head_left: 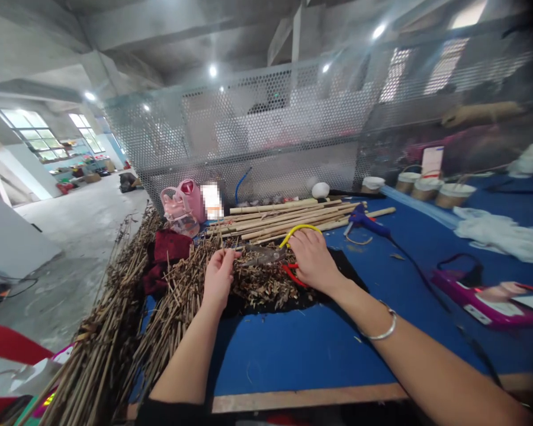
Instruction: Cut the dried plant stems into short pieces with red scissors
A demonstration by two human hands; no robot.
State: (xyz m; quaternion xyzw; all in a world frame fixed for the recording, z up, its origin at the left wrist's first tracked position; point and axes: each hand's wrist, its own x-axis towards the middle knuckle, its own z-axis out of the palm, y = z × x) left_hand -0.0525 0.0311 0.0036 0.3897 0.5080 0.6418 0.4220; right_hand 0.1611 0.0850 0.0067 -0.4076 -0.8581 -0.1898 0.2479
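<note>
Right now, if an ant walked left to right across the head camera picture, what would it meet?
Leftmost bundle of dry brown stalks, bare left hand, bare right hand gripping a metal tool with yellow and red handles, blue plastic glue gun, purple boxy device.

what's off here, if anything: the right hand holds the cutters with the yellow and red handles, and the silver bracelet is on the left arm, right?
Not quite: the head view shows the silver bracelet on the right arm, not the left. The right hand does hold the yellow-and-red-handled cutters.
</note>
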